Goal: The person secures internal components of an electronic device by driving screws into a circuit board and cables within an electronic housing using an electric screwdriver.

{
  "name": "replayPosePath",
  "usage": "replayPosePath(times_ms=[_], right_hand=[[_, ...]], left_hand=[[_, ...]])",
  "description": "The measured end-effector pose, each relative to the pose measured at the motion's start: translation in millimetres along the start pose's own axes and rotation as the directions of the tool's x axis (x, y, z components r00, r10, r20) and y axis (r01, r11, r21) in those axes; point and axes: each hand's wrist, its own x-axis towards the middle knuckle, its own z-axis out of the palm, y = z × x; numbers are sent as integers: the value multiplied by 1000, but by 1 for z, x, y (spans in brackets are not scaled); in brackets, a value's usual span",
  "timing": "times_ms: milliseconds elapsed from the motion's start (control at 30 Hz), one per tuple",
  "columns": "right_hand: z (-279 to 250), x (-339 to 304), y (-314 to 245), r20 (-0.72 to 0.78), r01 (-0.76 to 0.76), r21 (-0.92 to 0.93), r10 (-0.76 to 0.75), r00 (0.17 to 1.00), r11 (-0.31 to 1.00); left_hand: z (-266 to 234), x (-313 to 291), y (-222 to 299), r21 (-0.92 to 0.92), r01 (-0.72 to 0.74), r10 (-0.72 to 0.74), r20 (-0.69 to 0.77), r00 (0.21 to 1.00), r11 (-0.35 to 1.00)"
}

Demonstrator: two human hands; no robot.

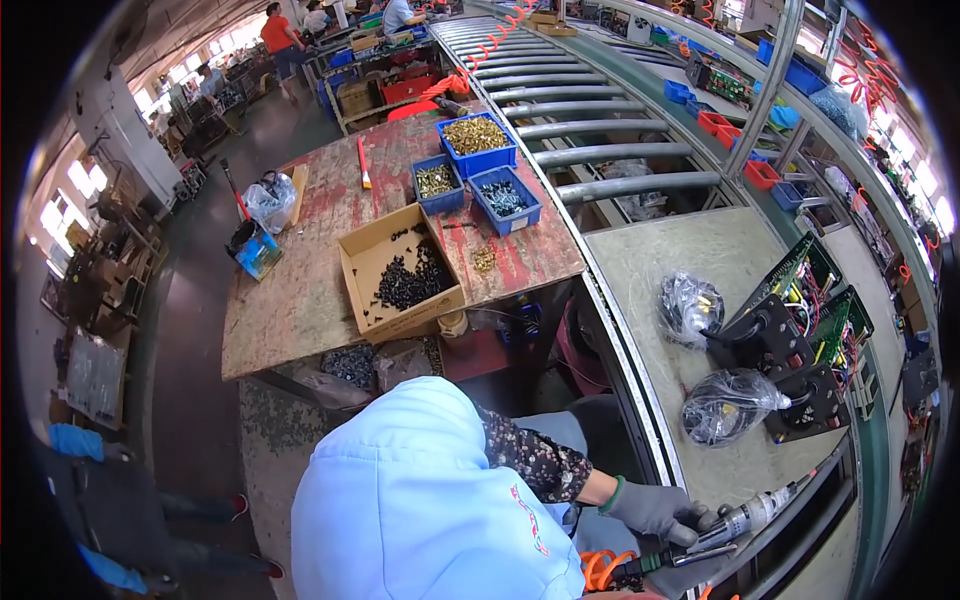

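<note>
My gloved right hand [655, 510] grips a driver [745, 520] low at the near edge of the bench [640, 270], its orange cord [600, 568] coiled below to keep slack handy; my left hand is out of sight. Bagged parts [725, 405] and boards [800, 330] wait just beyond, screw bins [478, 160] far left within reach

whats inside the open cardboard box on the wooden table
The cardboard box holds a loose heap of small black parts, spread mostly toward its right side, with bare cardboard at the left. Anything beneath the heap is covered.
</note>
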Motion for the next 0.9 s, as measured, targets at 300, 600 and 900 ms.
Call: replayPosePath(times_ms=[300, 600, 900], right_hand=[[-52, -36, 4, -358, -91, -326, -34, 933, 941], [-50, -31, -21, -34, -206, 484, 254, 967, 850], [-53, -23, -22, -65, -225, 322, 259, 964, 920]], left_hand=[[1, 16, -7, -201, 361, -315, 229, 921, 910], [-22, 48, -2, -141, 611, -553, 305, 776, 779], [-27, 57, 2, -100, 608, -561, 290, 775, 788]])
